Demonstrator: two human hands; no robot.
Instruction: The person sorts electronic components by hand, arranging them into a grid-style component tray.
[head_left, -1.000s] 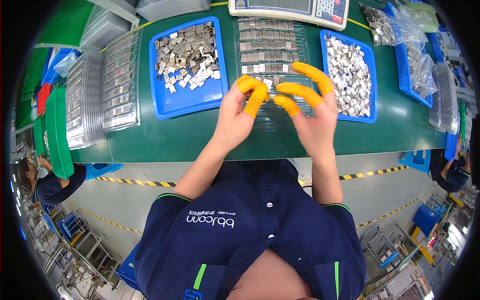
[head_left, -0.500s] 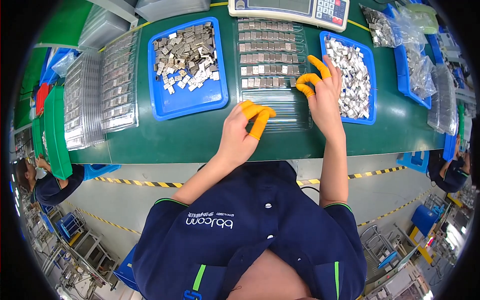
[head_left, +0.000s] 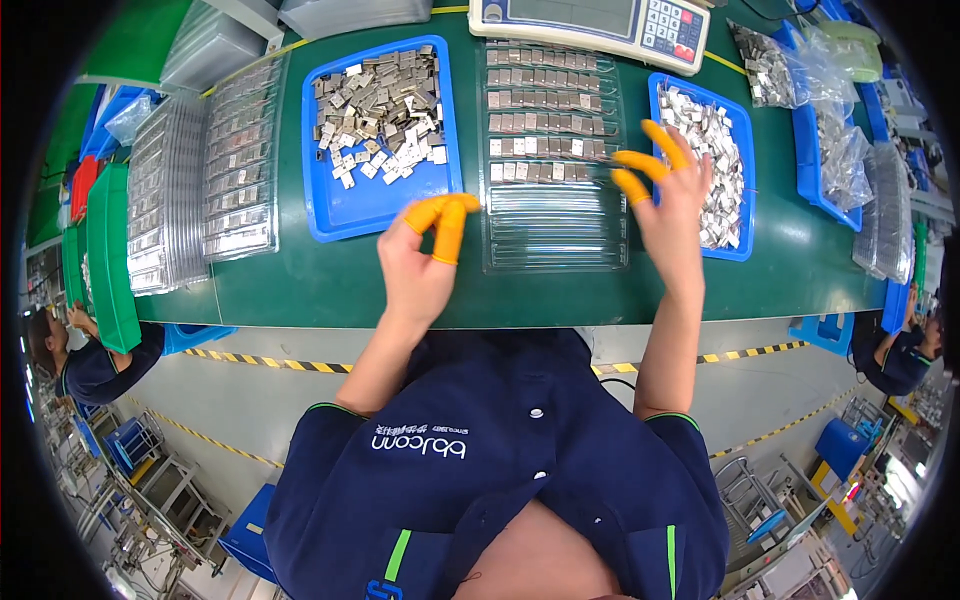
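My left hand (head_left: 415, 275) is beside the lower right corner of a blue tray (head_left: 340, 213) of small metal shell-like pieces (head_left: 375, 105). Its yellow-capped thumb and finger are pinched together; whether a piece is between them is hidden. In the middle lies a clear ribbed plastic tray (head_left: 555, 235), its upper rows filled with small metallic pieces (head_left: 540, 148) and its lower grooves bare. Between it and a second blue tray (head_left: 745, 165), heaped with small whitish-silver parts (head_left: 722, 195), hovers my right hand (head_left: 672, 225). Its fingers are spread, with yellow caps on several, and nothing shows in them.
A digital scale (head_left: 600, 25) stands behind the clear tray. Stacked clear trays (head_left: 165, 200) and a green bin (head_left: 112, 260) are at the left. Bagged parts (head_left: 840, 140) in blue bins and more clear trays (head_left: 885, 210) line the right. Other people sit at both far sides.
My left hand has moved left, away from the clear tray toward the left blue tray. My right hand has drawn right off the row's end, its fingers opening.
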